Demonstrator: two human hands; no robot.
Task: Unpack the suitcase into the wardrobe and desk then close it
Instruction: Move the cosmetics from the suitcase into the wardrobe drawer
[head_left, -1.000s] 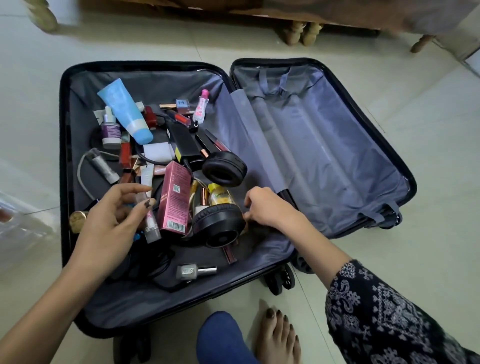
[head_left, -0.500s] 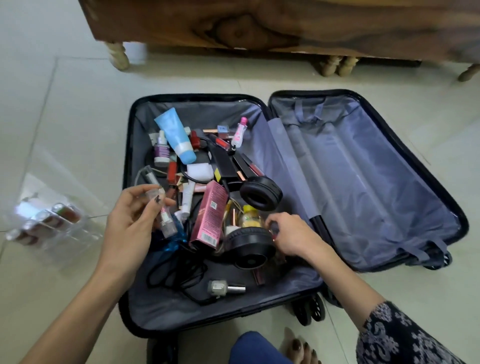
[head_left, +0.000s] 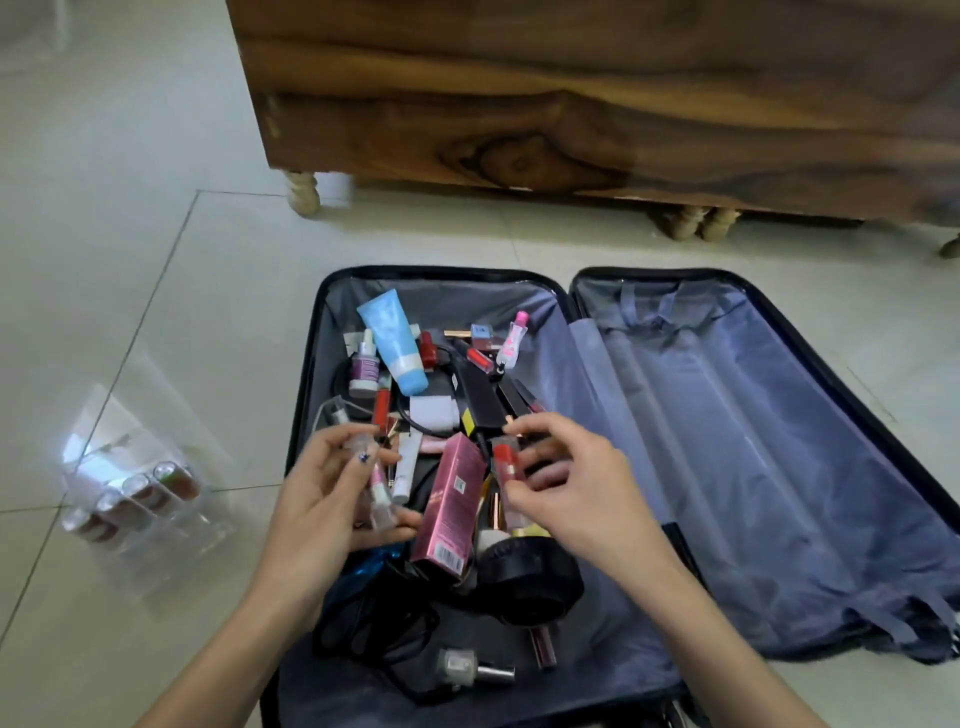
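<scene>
Versus half a second ago: the right hand (head_left: 576, 488) is up off the black headphones (head_left: 530, 582) and now pinches a red lip tube (head_left: 505, 460) between thumb and curled fingers. The left hand (head_left: 332, 499) keeps its hold, fingers curled round a small clear tube (head_left: 378, 491) with pink inside. Both hands hover close together over the middle of the pile. The view has tilted up, so the suitcase (head_left: 753, 441) sits lower in the frame and more of the wooden furniture (head_left: 571, 104) fills the top. The suitcase lies open on the tiled floor (head_left: 156, 260), centre to lower right; its right half shows only grey lining, its left half holds the clutter. A pink box (head_left: 452, 509) leans between the two hands. A blue tube (head_left: 392, 343) lies at the upper part of the pile, a nail polish bottle (head_left: 467, 667) near the bottom edge, and a black cable (head_left: 374, 623) is bunched under the left wrist. The hands hide the items beneath them. A clear organiser (head_left: 135, 488) with lipsticks stands on the floor at left, well apart from the case.
</scene>
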